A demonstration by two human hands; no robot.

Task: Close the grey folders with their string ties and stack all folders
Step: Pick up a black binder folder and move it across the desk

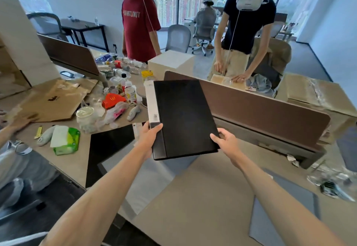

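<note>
I hold a black folder (185,118) with a white spine label up in the air above the desk. My left hand (149,136) grips its near left corner by the spine. My right hand (225,139) grips its near right corner. Under it on the desk lies another black folder (108,149). A light grey folder (146,180) lies flat below the held one. A second grey folder (284,207) lies at the right near the desk's front. I cannot see any string ties.
A brown partition (270,110) runs behind the held folder. Bottles, a cup, wrappers, a green tissue pack (66,139) and flattened cardboard (52,99) crowd the left. Two persons stand beyond the desk. Another person's arm (11,129) reaches in at far left.
</note>
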